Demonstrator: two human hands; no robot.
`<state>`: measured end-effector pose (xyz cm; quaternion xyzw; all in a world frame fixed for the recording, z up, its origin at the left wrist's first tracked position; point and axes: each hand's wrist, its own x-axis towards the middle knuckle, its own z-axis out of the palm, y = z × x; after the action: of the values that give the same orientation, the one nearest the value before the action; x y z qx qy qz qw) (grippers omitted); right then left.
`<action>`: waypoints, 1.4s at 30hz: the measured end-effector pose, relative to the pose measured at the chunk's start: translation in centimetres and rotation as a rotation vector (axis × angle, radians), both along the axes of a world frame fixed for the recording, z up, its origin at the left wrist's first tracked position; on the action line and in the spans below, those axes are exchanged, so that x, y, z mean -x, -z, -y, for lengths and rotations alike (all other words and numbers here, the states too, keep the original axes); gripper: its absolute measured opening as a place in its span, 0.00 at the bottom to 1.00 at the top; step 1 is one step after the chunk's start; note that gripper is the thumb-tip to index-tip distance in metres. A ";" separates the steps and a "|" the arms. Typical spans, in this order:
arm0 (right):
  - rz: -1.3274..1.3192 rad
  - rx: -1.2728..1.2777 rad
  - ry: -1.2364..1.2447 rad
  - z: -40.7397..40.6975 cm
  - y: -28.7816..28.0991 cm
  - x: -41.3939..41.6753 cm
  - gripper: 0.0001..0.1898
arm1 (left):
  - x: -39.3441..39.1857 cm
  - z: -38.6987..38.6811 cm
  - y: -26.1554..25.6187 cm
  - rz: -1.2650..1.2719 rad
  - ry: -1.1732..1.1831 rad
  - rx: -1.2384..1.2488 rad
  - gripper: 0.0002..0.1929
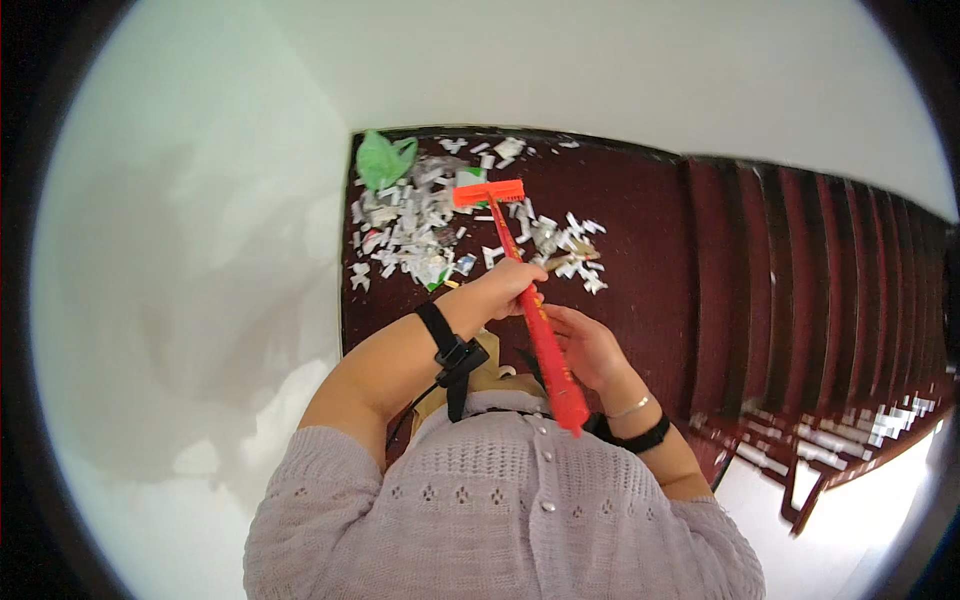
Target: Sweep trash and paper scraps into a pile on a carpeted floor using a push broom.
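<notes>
My left hand is closed around the red handle of a broom. The broom's orange head points away from me, over the litter on the dark red floor. Beside the handle, my right hand has loosely bent fingers, their tips close to it; whether they touch it is hard to tell. Scattered white paper scraps lie in a heap in the left corner. A green plastic bag rests at the heap's far edge, and a smaller cluster of scraps lies right of the broom.
White walls border the floor on the left and at the far side. Dark red stairs go down to the right, starting near the floor's right edge. A railing with white balusters runs along the stairs' near side.
</notes>
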<state>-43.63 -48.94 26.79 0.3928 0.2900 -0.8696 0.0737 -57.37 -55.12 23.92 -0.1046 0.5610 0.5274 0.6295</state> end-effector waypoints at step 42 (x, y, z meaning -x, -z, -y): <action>0.186 0.503 1.316 -1.6 18.2 -3.5 0.04 | -1.9 0.2 -2.9 0.731 0.549 0.175 0.07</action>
<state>-40.14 -47.33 8.63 0.5302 -0.2242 -0.7372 -0.3538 -55.49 -55.34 26.80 -0.1840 0.3514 0.2208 0.8910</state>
